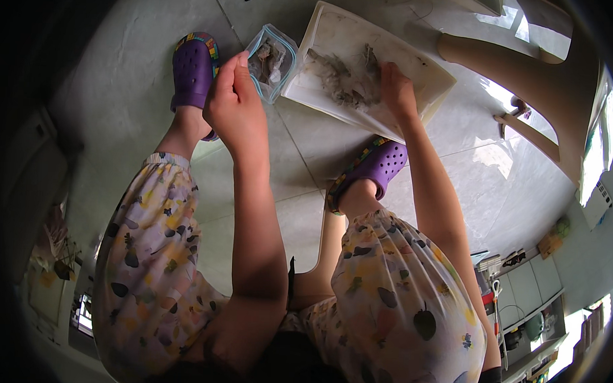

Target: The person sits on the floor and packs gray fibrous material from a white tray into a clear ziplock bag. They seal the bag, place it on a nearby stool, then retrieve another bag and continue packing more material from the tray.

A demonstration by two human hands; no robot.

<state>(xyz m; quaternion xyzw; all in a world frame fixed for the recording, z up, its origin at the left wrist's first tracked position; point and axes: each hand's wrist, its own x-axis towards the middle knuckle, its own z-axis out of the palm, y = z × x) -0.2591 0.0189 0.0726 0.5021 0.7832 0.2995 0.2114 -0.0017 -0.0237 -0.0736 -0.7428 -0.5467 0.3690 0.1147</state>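
My left hand [237,98] pinches the left edge of a clear resealable plastic bag [292,54] with a blue zip strip. The bag's mouth gapes, and grey-brown matter [266,58] shows inside. To its right, a shallow white tray [338,20] sits on the floor, its left side close to the bag. Grey, wispy clumps [340,81] lie across the tray's middle; I cannot tell exactly what they are. My right hand [398,91] reaches into the tray at the right end of these clumps. Its fingertips point down and are hidden, so any hold is unclear.
Purple clogs [191,71] are on my feet, one left of the bag, the other just below the tray. Beige curved furniture legs [498,54] stand to the right of the tray. Grey tiles [138,74] form the floor. Shelving [531,280] lines the lower right.
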